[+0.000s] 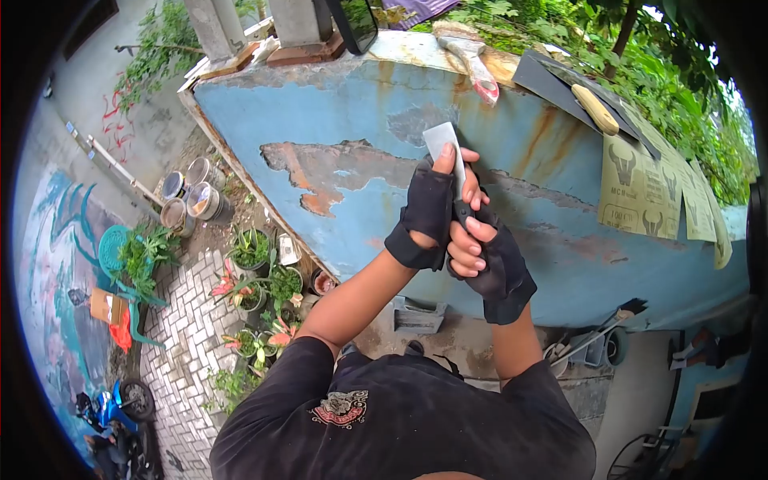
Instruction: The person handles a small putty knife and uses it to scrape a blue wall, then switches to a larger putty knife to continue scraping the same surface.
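Pale metal scraper (442,142), dark-handled, tilted, its broad blade beside the flaking, rust-streaked blue wall (320,104).

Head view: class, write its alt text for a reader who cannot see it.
A scraper is held before a peeling blue wall, left hand on its blade, right hand around its handle, both in black fingerless gloves. A paintbrush and sandpaper lie along the wall's top.

The sandpaper sheet (640,190) hanging over the wall (360,96) bears "MC" under a printed bull's head, with smaller print after it too fine to read. Lower on the same sheet stands "100 C", its last character unclear, beside another bull's head. Lettering in the red emblem on the black shirt (416,416) is too small to read.
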The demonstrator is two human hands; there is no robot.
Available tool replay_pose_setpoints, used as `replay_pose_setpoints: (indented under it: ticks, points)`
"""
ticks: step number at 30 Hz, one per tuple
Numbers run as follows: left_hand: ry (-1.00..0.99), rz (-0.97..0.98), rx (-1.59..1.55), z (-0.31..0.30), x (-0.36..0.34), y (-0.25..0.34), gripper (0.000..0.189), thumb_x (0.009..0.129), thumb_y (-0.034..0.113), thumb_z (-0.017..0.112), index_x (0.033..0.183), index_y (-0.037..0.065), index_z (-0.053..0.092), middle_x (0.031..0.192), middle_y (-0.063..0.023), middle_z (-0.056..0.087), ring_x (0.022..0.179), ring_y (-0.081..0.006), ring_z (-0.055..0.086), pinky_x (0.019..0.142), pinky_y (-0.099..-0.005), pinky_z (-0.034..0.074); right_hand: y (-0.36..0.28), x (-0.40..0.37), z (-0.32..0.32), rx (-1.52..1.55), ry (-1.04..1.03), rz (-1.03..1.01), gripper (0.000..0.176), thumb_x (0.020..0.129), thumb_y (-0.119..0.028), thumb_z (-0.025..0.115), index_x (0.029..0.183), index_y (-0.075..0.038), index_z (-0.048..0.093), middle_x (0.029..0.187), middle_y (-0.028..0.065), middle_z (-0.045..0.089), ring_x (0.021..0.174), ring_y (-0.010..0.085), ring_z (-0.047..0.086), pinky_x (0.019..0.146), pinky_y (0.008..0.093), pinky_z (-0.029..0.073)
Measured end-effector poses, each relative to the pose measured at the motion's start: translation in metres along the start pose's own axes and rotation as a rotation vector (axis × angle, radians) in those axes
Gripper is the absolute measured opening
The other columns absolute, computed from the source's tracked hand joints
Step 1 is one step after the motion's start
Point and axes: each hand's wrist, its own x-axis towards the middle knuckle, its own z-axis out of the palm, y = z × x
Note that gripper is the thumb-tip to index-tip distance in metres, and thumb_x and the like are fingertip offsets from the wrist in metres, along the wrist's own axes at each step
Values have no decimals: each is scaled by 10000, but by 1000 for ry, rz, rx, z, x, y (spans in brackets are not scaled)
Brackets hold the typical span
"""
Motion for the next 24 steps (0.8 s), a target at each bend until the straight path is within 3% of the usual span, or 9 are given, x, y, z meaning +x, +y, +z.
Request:
replay_pose_setpoints:
  ticks: [4, 6, 7, 8, 10, 13, 19, 21, 24]
  points:
    - [80, -2, -24, 6, 6, 8, 444, 1028, 439, 389, 1082, 10, 486, 593, -22, 463, 566, -154, 507, 658, -321, 486, 8, 4, 1, 120, -145, -115, 271, 963, -223, 524, 1194, -129, 418, 808, 61, 455, 566, 137, 452, 496, 282, 384]
    - [83, 27, 7, 7, 7, 5, 454, 1030, 439, 385, 1075, -1, 486, 592, -24, 468, 560, -151, 511, 655, -316, 492, 14, -2, 12, -161, 9, -308, 461, 925, -205, 573, 1344, -120, 399, 832, 67, 460, 574, 154, 470, 505, 287, 391]
    - [85, 40, 18, 7, 8, 4, 461, 1030, 439, 383, 1073, -8, 485, 592, -26, 472, 564, -147, 518, 661, -316, 498, 16, -4, 9, -300, 64, -358, 652, 902, -189, 604, 1477, -113, 306, 812, 59, 458, 579, 154, 475, 514, 283, 395]
    - [73, 51, 2, 5, 10, 1, 468, 1027, 447, 387, 1075, -9, 481, 592, -25, 469, 563, -148, 515, 659, -318, 497, 16, -6, 9, -474, 172, -373, 683, 920, -164, 580, 1516, -105, 251, 760, 41, 443, 567, 140, 458, 514, 278, 389]
    - [66, 24, -92, 8, 12, -2, 467, 1015, 481, 392, 1046, 26, 492, 593, -28, 479, 522, -159, 533, 442, -303, 483, 14, -8, 9, -417, 298, -340, 662, 939, -140, 557, 1519, -88, 243, 688, 7, 415, 549, 108, 425, 513, 266, 379]
    - [130, 3, -123, 13, 13, 0, 461, 1011, 490, 399, 1010, 37, 489, 570, -18, 454, 506, -152, 519, 439, -297, 478, 12, 1, 9, -503, 433, -339, 626, 953, -122, 537, 1511, -67, 259, 653, -26, 394, 538, 76, 388, 512, 251, 365]
    - [174, -18, -83, 17, 10, 0, 473, 1007, 502, 405, 981, 36, 483, 547, -9, 421, 487, -136, 482, 456, -279, 460, 16, -1, 0, -531, 438, -348, 628, 947, -122, 552, 1499, -28, 268, 654, -49, 395, 530, 45, 359, 488, 219, 330]
    - [203, 13, -43, 21, 13, 4, 449, 1003, 486, 439, 978, 39, 468, 551, -1, 387, 511, -120, 431, 593, -295, 458, 10, 2, 5, -545, 460, -358, 627, 945, -120, 554, 1496, -24, 272, 656, -52, 394, 530, 41, 359, 485, 215, 325]
    - [217, 16, -92, 23, 12, 2, 427, 1013, 465, 427, 966, 44, 477, 542, -4, 383, 506, -136, 440, 589, -298, 454, 10, 1, 5, -554, 483, -340, 618, 932, -121, 568, 1481, -15, 306, 678, -57, 416, 549, 37, 377, 491, 205, 328]
